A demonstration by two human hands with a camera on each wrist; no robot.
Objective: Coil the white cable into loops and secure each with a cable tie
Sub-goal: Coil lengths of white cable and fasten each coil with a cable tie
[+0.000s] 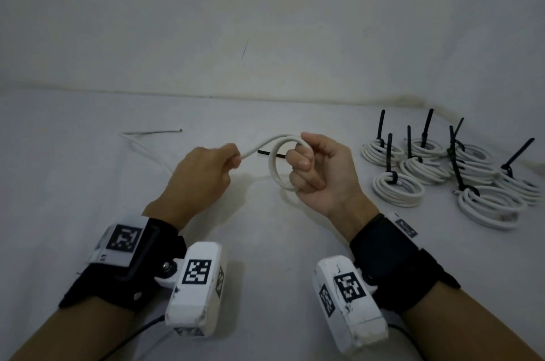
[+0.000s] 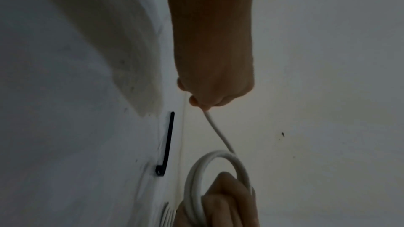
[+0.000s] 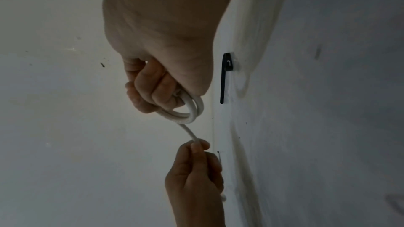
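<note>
The right hand (image 1: 320, 171) is curling its fingers through a small coil of the white cable (image 1: 280, 164) and holding it upright above the table (image 1: 88, 177); the left hand (image 1: 203, 174) is pinching the same cable between thumb and fingers where it is leaving the coil, and the run between the hands is arching up and across; past the left hand the cable is trailing away over the table to a thin end (image 1: 174, 131) lying far left; a loose black cable tie (image 1: 267, 153) is lying flat on the table behind the coil; to the right, a group of finished coils (image 1: 442, 174) is sitting on the table, each one cinched by a black tie with its tail sticking up.

From the left wrist, the left hand (image 2: 215, 82) is closing round the cable (image 2: 218, 132), which is running down in a straight line to the coil of about two turns; the right hand (image 2: 227, 204) is gripping that coil at the bottom edge; the cable tie (image 2: 167, 142) is lying on the table (image 2: 65, 127) just beside.

From the right wrist, the right hand (image 3: 161, 58) is hooking its fingers inside the coil (image 3: 188, 111); the left hand (image 3: 194, 175) is pinching the strand below; the cable tie (image 3: 225, 77) is lying flat on the table (image 3: 328, 110) beside the right hand.
</note>
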